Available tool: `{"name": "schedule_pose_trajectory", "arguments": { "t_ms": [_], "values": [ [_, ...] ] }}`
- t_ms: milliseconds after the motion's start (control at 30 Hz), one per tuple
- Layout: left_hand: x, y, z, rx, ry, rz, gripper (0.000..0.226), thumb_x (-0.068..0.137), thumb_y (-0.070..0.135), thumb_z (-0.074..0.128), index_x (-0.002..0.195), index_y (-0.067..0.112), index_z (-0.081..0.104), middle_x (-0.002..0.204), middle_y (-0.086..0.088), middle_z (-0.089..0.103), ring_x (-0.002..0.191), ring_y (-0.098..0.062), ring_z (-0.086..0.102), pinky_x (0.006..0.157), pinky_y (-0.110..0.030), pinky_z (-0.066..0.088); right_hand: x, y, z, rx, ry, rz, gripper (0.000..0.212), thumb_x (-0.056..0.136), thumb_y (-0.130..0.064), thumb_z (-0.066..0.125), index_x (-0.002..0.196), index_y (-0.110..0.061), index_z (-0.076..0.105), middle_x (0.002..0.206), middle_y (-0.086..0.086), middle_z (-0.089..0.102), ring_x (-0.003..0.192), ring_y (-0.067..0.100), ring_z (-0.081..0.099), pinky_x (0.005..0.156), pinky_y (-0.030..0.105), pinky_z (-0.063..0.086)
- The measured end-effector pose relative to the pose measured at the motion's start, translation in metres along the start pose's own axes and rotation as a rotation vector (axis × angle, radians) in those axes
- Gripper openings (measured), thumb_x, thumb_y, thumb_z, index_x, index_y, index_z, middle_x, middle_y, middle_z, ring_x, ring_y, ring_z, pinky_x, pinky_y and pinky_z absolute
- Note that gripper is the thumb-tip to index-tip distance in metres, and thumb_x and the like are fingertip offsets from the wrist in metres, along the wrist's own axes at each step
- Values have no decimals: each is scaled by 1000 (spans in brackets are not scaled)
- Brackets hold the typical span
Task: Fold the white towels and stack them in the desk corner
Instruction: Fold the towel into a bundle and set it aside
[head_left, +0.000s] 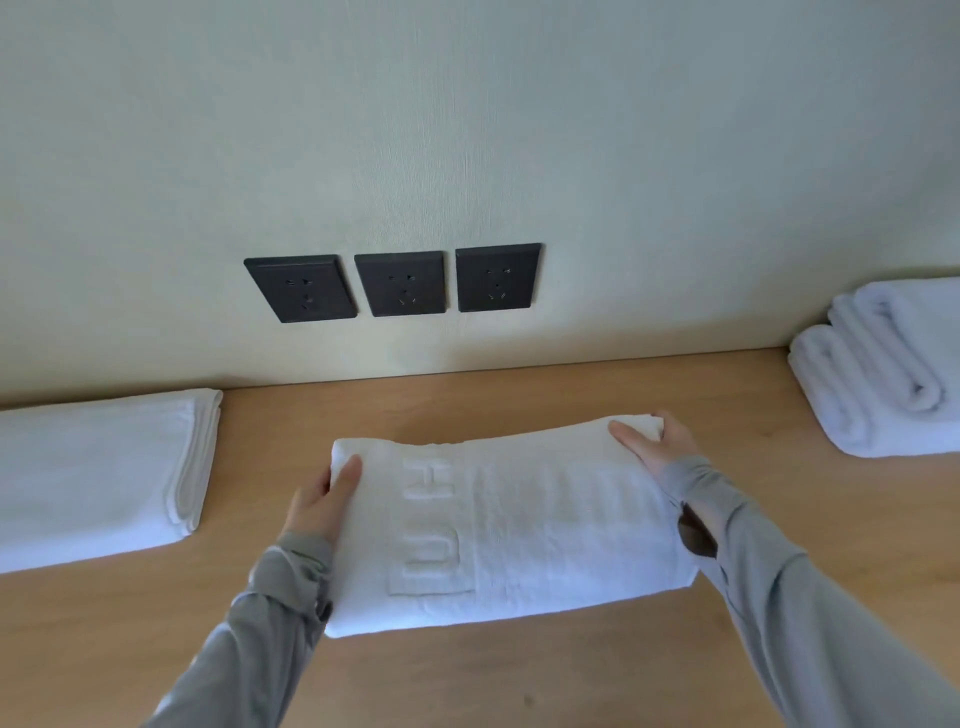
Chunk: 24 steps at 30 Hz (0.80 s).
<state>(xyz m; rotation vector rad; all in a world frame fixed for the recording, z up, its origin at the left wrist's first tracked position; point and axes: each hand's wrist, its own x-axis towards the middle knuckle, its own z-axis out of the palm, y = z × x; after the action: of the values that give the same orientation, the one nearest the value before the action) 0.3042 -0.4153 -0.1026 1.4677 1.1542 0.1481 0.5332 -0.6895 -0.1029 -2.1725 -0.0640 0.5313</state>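
A folded white towel (540, 525) with raised lettering lies in the middle of the wooden desk (519, 675). My left hand (319, 501) grips its left end, thumb on top and fingers underneath. At the far right corner my right hand (654, 444) grips the towel's other end, thumb on top and fingers curled round the edge. Grey sleeves cover both arms. A stack of folded white towels (883, 369) sits at the desk's right end against the wall. Another folded white towel (98, 473) lies flat at the left.
The wall (467, 130) rises directly behind the desk. Three dark power sockets (397, 283) are set in it just above the desk surface. Bare wood shows in front of the middle towel and between the towels.
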Motion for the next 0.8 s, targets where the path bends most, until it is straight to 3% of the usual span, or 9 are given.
{"name": "schedule_pose_trajectory", "arguments": {
  "t_ms": [67, 133, 200, 400, 533, 600, 667, 733, 800],
  "values": [
    [8, -8, 3, 65, 19, -1, 33, 93, 38, 52, 103, 8, 61, 97, -12, 63, 91, -30, 58, 79, -35, 43, 5, 5, 9, 24, -11, 30, 51, 85, -32, 66, 122, -3, 47, 87, 0, 58, 69, 3, 48, 61, 15, 41],
    [13, -16, 5, 106, 42, 10, 35, 94, 38, 50, 108, 7, 59, 99, -14, 63, 92, -32, 58, 78, -37, 41, 9, 11, 18, 27, -5, 53, 62, 85, -34, 64, 132, 0, 40, 113, 13, 60, 91, 22, 57, 82, 22, 46],
    [16, -23, 6, 122, 72, 25, 34, 94, 39, 49, 107, 9, 59, 94, -12, 64, 84, -27, 58, 75, -36, 41, 11, 15, 24, -14, 11, 58, 70, 86, -37, 63, 138, 0, 35, 132, 18, 50, 113, 30, 50, 98, 34, 38],
    [25, -31, 10, 165, 133, 53, 26, 94, 33, 51, 92, 9, 60, 76, -7, 62, 79, -32, 58, 67, -35, 42, 15, 22, 36, -41, 116, 53, 61, 86, -34, 63, 132, 0, 42, 123, 19, 57, 100, 27, 53, 85, 30, 35],
    [18, -21, 12, 270, 130, 39, 29, 95, 34, 47, 109, 9, 52, 108, -15, 56, 97, -34, 53, 82, -38, 40, 17, 22, 39, -99, 124, 72, 64, 87, -38, 61, 134, 0, 40, 123, 20, 56, 110, 34, 53, 89, 34, 37],
    [7, -11, 15, 499, 240, 156, 45, 94, 37, 45, 129, 8, 41, 127, -16, 43, 117, -35, 43, 95, -46, 34, 19, 21, 40, -175, 112, 75, 65, 87, -43, 58, 135, -3, 38, 122, 21, 56, 110, 37, 53, 91, 38, 39],
    [-15, 3, 29, 841, 336, 404, 59, 95, 51, 31, 143, 16, 33, 144, -11, 37, 134, -33, 33, 107, -48, 26, 19, 19, 41, -223, 108, 86, 66, 88, -46, 56, 135, -4, 37, 123, 23, 55, 111, 39, 53, 92, 41, 40],
    [-39, 8, 55, 1058, 190, 655, 68, 93, 59, 10, 145, 22, 33, 152, -7, 32, 141, -29, 27, 112, -49, 20, 15, 13, 41, -258, 120, 112, 65, 88, -45, 55, 135, -4, 37, 126, 24, 52, 114, 40, 50, 93, 42, 39],
    [-55, 0, 83, 1182, 40, 770, 68, 92, 59, 9, 144, 23, 36, 153, -4, 29, 141, -27, 25, 112, -52, 20, 5, 4, 37, -416, 190, 60, 61, 89, -43, 54, 135, -6, 37, 132, 21, 47, 119, 38, 45, 95, 43, 37]
  ]
}}
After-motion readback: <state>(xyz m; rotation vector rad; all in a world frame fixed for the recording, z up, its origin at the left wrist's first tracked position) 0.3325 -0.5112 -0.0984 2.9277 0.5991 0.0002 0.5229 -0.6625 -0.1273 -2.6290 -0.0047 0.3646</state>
